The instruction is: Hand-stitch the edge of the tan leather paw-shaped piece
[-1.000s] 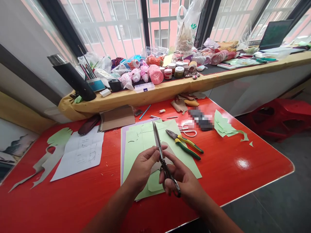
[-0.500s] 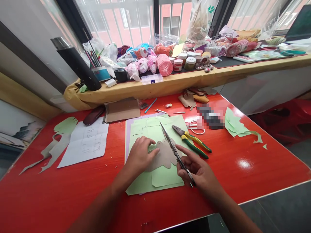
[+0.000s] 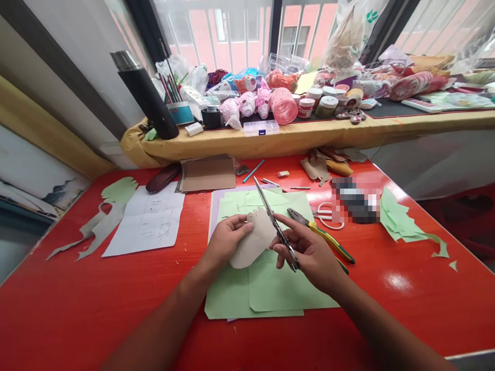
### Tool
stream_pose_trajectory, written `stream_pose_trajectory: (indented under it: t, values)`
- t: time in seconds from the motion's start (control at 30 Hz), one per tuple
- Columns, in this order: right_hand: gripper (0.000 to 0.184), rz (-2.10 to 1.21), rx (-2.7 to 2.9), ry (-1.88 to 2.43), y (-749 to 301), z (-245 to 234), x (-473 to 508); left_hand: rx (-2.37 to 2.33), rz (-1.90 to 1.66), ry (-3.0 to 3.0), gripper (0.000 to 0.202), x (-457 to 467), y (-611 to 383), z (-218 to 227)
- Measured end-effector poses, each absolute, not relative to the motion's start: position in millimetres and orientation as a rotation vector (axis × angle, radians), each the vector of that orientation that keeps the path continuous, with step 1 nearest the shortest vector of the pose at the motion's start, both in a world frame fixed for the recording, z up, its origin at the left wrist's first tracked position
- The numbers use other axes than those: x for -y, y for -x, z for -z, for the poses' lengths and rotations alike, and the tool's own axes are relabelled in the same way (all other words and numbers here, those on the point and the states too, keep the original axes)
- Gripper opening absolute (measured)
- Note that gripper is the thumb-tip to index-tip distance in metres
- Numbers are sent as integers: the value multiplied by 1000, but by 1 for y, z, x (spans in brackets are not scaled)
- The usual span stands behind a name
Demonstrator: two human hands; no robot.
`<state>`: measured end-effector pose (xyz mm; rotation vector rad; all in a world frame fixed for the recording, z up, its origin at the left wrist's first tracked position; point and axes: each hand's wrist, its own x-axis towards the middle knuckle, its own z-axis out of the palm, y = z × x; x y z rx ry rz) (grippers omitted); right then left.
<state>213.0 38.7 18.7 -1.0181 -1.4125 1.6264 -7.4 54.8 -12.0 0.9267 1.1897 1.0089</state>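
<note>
My left hand (image 3: 226, 239) is closed on the left edge of a beige cut-out piece (image 3: 253, 246) with a scalloped top, thumb on its face. The piece is tilted up over the green sheets (image 3: 286, 286). A pair of slim scissors (image 3: 275, 222), with long pointed metal blades and dark patterned handles, is in my right hand (image 3: 305, 250). Its blades point up and away, in front of the piece's right edge; whether they touch it I cannot tell. Beside my right hand lie pliers (image 3: 328, 238) with green and yellow handles, partly hidden by it.
White-handled scissors (image 3: 328, 215), a pixelated dark item (image 3: 358, 201) and green scraps (image 3: 402, 219) lie to the right. On the left are a printed sheet (image 3: 147, 221) and a dark case (image 3: 163, 178). A black flask (image 3: 149, 98) and paint jars (image 3: 327, 107) stand on the ledge.
My left hand has lifted and tilted the beige piece, which lay flat on the green sheets. The scissors stay in my right hand. The view has shifted, so the surroundings appear farther right.
</note>
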Motion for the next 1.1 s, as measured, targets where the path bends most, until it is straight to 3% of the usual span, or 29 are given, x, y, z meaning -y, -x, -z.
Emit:
stream_pose_trajectory:
  t: [0.2, 0.53, 0.9, 1.1]
  values:
    - [67, -1498, 1458, 1072, -202, -2, -49, -1289, -1313, -886, 36, -64, 12, 19]
    - [65, -1083, 2179, 1136, -214, 8, -33, -1170, -1442, -757, 33, -67, 15, 27]
    - [65, -559, 2424, 1021, -219, 14, -34, -1170, -1482, -784, 31, -67, 13, 26]
    - [62, -450, 2481, 1011, -218, 16, -33, -1184, -1497, -786, 29, -67, 14, 25]
